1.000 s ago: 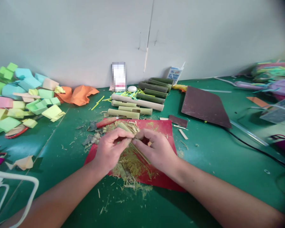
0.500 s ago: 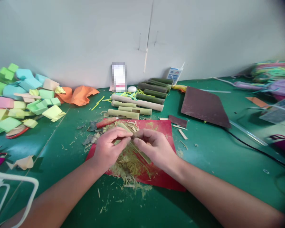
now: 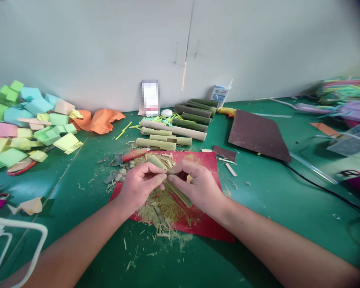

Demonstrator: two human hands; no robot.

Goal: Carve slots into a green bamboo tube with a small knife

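Along the near side, green tabletop [image 3: 117,260] lies mostly open before the shaving-strewn red sheet [image 3: 208,228]. Left hand [image 3: 139,186] and right hand [image 3: 199,186] pinch closed, contents unclear, over a slanting bamboo piece [image 3: 182,195]. Beyond: bamboo tubes [image 3: 156,144], grey wall [image 3: 93,52].

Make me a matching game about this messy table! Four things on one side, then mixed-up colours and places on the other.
1. mat
2. table
3. drink carton
4. left hand and right hand

A. green
B. fingertips close together
C. by the wall
D. red

Right pairs: 1-D, 2-A, 3-C, 4-B
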